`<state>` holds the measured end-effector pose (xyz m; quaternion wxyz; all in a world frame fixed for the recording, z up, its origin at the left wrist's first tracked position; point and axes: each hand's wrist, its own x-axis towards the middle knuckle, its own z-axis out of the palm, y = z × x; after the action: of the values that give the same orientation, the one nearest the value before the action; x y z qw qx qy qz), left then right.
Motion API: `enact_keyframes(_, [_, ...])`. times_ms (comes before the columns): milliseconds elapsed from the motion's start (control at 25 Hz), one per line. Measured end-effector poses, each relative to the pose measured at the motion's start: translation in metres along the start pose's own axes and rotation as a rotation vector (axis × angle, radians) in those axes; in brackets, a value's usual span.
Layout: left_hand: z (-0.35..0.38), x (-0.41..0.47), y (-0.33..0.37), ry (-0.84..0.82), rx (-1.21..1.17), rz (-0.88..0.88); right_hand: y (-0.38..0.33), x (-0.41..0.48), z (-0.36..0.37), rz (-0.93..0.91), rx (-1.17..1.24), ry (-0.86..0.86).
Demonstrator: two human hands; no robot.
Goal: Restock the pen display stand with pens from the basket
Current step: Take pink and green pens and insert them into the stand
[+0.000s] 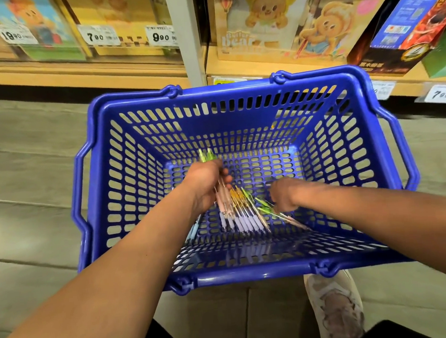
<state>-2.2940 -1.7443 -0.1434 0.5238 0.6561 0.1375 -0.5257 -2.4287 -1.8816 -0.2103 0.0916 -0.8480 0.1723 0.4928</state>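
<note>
Two hands reach into the blue basket [241,275] on the shop floor.
Head view: the left hand [206,180] grips a fanned bundle of pens [226,203]. The right hand [282,194] curls over loose green pens [266,208] on the basket floor; I cannot tell whether it pinches any. So loose a fan could slip and scatter if lifted. Blur smears the pens, and the display stand is out of frame.

pastel pens [243,220], heaped in blue basket [125,160]
</note>
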Motion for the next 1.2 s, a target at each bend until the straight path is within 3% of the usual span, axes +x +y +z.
enact_keyframes(320, [-0.005, -0.003, 0.002, -0.048, 0.017, -0.017, 0.003, 0.002, 0.010, 0.007, -0.042, 0.013])
enact_keyframes(400, [-0.004, -0.006, 0.002, -0.040, 0.011, -0.015, 0.010, -0.006, -0.006, -0.057, 0.157, 0.074])
enact_keyframes(640, [-0.002, -0.002, 0.002, 0.055, 0.027, 0.046, -0.013, -0.030, -0.048, -0.258, 1.056, 0.304])
enact_keyframes(720, [0.000, -0.004, 0.003, 0.033, 0.013, 0.034, -0.029, -0.033, -0.053, -0.286, 1.206, 0.359])
enact_keyframes(960, [-0.003, -0.008, 0.003, -0.014, -0.020, 0.030, -0.044, -0.030, -0.051, -0.297, 1.082, 0.511])
enact_keyframes(1080, [-0.005, -0.011, 0.002, -0.001, 0.031, 0.044, -0.043, -0.030, -0.047, -0.384, 1.017, 0.495])
enact_keyframes(1200, [-0.003, -0.010, 0.003, 0.042, 0.072, 0.078, -0.033, -0.030, -0.044, -0.442, 1.094, 0.517])
